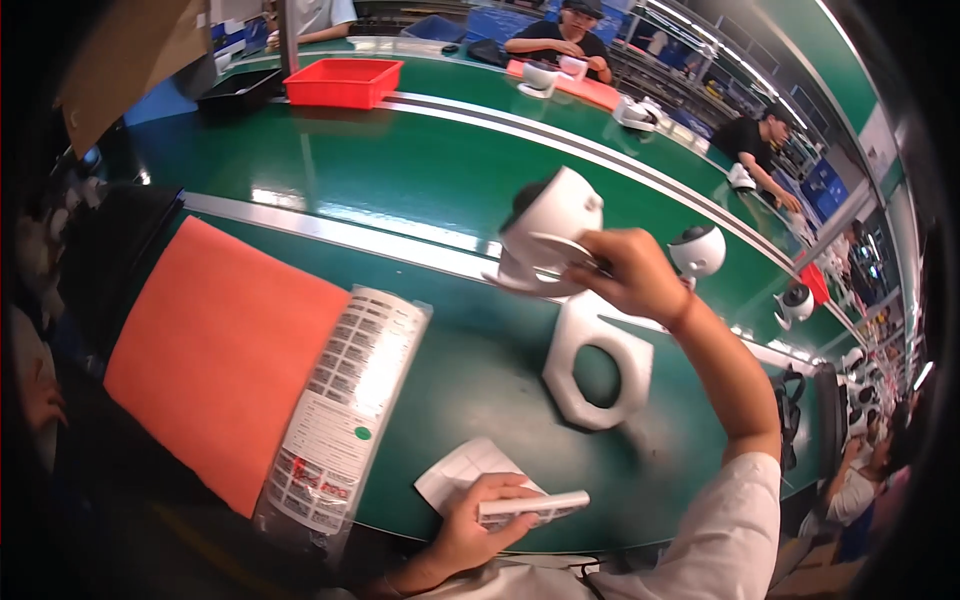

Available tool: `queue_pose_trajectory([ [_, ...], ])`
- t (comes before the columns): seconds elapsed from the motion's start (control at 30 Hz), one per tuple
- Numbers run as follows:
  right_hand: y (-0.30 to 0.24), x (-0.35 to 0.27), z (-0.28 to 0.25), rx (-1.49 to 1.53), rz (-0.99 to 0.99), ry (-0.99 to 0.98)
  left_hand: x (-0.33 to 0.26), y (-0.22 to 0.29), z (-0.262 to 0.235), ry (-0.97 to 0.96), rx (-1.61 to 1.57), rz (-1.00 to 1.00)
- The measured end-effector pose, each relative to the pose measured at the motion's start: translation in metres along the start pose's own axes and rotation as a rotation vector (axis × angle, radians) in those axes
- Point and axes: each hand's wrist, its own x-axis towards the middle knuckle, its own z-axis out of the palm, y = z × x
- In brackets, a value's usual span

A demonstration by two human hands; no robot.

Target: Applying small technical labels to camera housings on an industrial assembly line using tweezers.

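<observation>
My right hand (640, 272) is raised over the far side of the bench, its fingers closed on the base of a white rounded camera-like device (565, 210) with a dark front. Beneath it, on the green bench, lies a white octagonal foam ring (636, 375) with a round hole. Close to the front edge, my left hand (472, 528) grips a rolled sheet of labels (540, 507) between thumb and fingers. White backing paper (462, 468) extends from behind that hand. The device's underside is partly hidden by my right fingers.
An orange mat (225, 350) lies at left, beside a plastic-sleeved printed sheet (345, 410). Beyond a metal rail runs a green conveyor (420, 150) carrying more white devices (700, 250). A red tray (343, 82) stands at its far side. Co-workers (560, 38) sit across the line.
</observation>
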Motion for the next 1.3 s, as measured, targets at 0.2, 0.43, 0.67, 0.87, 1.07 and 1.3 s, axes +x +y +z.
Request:
queue_pose_trajectory([
  [0.2, -0.043, -0.126, -0.063, 0.231, 0.141, -0.129, 0.002, -0.005, 0.005, 0.141, -0.043, -0.063],
  [0.43, -0.021, -0.159, -0.027, 0.380, 0.298, -0.071, 0.004, -0.010, 0.009, 0.162, 0.015, 0.064],
  [0.67, -0.079, -0.215, 0.006, 0.121, 0.368, 0.400, 0.000, -0.005, 0.030, 0.270, 0.064, 0.107],
  [0.87, -0.123, -0.236, 0.051, 0.282, 0.111, 0.403, 0.008, -0.006, 0.041, 0.180, 0.102, 0.218],
  [1.07, -0.131, -0.233, 0.069, 0.377, 0.080, 0.453, 0.005, -0.007, 0.042, 0.191, 0.306, 0.233],
  [1.3, -0.128, -0.240, 0.063, 0.536, 0.143, 0.428, 0.009, 0.005, 0.039, 0.070, 0.025, 0.090],
])
